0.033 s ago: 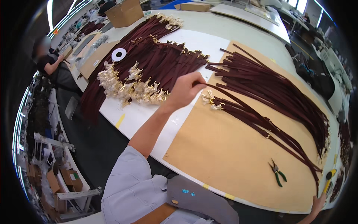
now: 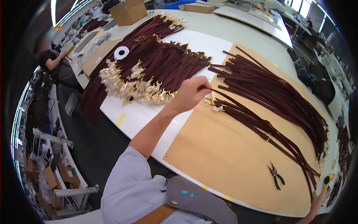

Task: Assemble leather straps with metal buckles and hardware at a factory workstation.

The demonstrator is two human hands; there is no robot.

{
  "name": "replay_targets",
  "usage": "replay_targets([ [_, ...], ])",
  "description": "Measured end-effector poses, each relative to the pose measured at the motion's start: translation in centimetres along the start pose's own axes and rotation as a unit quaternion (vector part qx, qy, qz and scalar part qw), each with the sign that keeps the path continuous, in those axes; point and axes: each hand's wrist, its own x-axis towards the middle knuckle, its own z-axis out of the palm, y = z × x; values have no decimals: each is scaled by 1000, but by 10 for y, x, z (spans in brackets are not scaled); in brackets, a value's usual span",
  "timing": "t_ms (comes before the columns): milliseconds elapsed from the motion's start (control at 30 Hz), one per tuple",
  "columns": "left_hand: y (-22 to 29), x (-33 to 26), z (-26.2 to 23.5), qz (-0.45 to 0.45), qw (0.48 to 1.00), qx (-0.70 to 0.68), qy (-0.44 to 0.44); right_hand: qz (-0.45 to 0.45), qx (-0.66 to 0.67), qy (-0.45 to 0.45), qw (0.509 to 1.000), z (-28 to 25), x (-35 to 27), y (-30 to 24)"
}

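My left hand is closed in a pinch on one end of a dark maroon strap, raised slightly over the table. The strap runs right, beside a small bunch of similar straps with gold hooks in clear wrapping at their left ends. At the lower right rim, my right hand is closed at the strap's other end; part of its grip is hidden. Beyond lies a big bundle of loose maroon straps. Green-handled pliers rest on the tan sheet, touched by neither hand.
A large pile of maroon straps with wrapped hooks covers the left of the table, a white tape roll on it. A yellow-and-black tool lies near my right hand. A cardboard box stands far back; another person is at the left.
The view has shifted slightly. The strap's right end has swung toward the table's near edge, and my right hand has turned a little. My left hand keeps its pinch and has dipped slightly.
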Motion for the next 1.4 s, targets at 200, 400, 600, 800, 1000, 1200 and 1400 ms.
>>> replay_targets([
  [200, 64, -20, 42, 136, 985, -68, -87, -398, 401, -52, 823, -42, -47, -402],
  [400, 41, 18, 16, 111, 980, -40, -162, -331, 531, -188, 757, 15, -47, -481],
  [600, -146, 110, -104, 76, 872, 464, 135, -294, 555, -183, 757, 17, -29, -469],
  [800, -192, 137, -154, -65, 848, 526, 37, -203, 606, -219, 737, 32, -23, -464],
  [1000, -12, 141, -200, -135, 975, 172, 45, -148, 632, -302, 699, 10, -4, -467],
  [1200, 22, 54, -70, -269, 902, -183, -283, -97, 690, -297, 653, 18, -17, -461],
  [1400, 9, -25, 5, -327, 774, -279, -465, -72, 721, -387, 570, 39, -39, -461],
])
